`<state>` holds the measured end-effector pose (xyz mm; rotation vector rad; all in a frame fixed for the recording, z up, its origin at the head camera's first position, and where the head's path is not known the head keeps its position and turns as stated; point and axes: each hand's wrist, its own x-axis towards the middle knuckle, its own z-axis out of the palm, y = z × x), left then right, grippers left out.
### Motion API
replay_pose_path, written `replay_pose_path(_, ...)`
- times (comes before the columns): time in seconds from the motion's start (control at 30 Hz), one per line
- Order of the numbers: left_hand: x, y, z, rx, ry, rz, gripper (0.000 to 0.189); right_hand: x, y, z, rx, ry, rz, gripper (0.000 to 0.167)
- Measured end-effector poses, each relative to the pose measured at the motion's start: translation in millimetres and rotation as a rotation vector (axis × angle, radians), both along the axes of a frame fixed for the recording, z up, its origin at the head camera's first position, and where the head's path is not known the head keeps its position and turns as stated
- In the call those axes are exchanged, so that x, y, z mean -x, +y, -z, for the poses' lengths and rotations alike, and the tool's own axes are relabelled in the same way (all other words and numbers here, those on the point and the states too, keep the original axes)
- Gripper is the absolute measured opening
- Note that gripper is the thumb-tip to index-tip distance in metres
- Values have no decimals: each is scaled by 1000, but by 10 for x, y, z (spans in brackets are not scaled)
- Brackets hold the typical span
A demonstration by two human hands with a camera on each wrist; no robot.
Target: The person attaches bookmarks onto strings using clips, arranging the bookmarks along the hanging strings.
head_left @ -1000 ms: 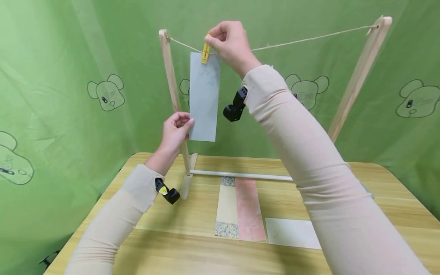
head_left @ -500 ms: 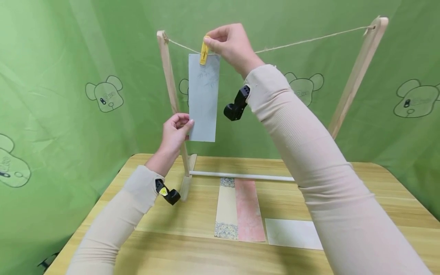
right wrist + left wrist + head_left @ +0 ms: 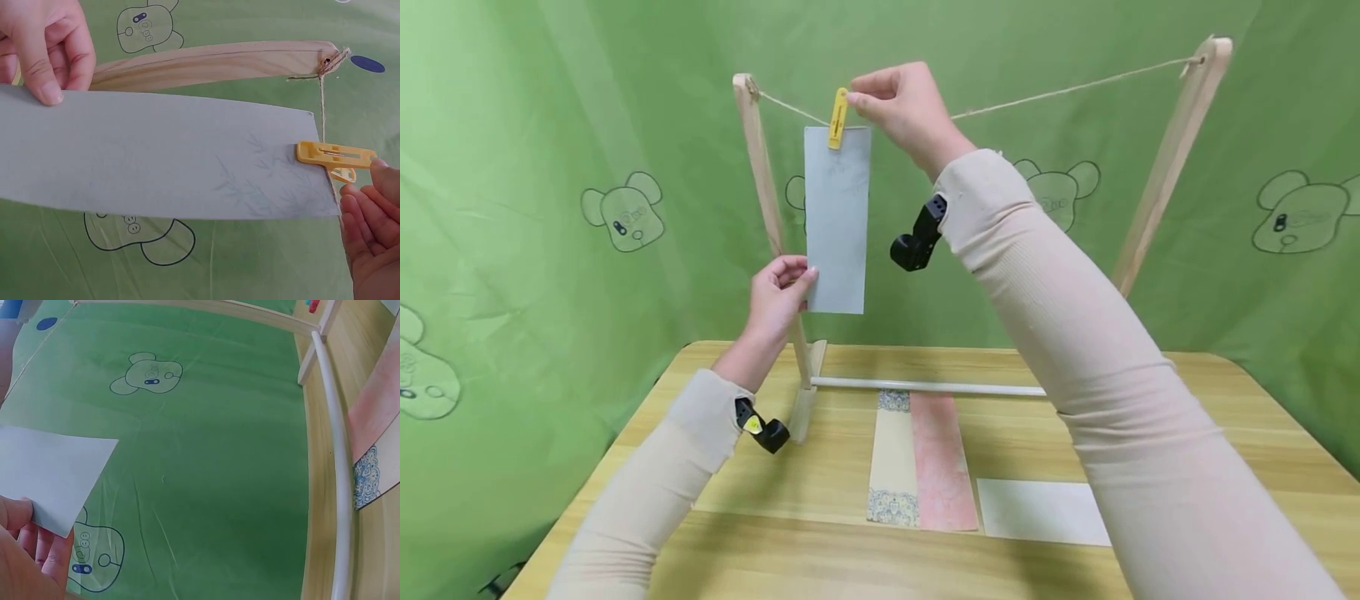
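Right hand grip now relaxed, pinch released, fingertips at yellow peg. Peg apparently clamps pale card to string. Left hand pinches card's side edge.

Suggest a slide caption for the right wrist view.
Yellow clip holds pale card on string, left hand pinching the card, right hand at the clip.

Dressed in cream sleeves, fitted with a black left camera and a black right camera.
Shows fine ribbing and bunched creases along the forearms, a slightly ragged right cuff, a yellow sticker on the left camera, and rounded ends on both.
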<state>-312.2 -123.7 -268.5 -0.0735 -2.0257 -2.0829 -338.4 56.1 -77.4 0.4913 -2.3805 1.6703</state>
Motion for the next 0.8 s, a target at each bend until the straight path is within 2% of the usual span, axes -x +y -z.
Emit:
replay_pose_path(0.33, 6, 0, 55, 1, 14, 18, 23, -108, 179, 123, -47, 69, -25, 40)
replay_pose_path(0.5, -5, -39, 89, 20, 14, 28, 29, -172, 359, 219, -48, 72, -29, 40)
replay_pose_path(0.63, -22, -84, 148, 53, 0, 44, 32, -229, 519, 348, -79, 55, -51, 40)
replay_pose_path(0.8, -68, -172, 308, 94, -45, 66, 38, -342, 738, 595, -90, 10, -71, 42)
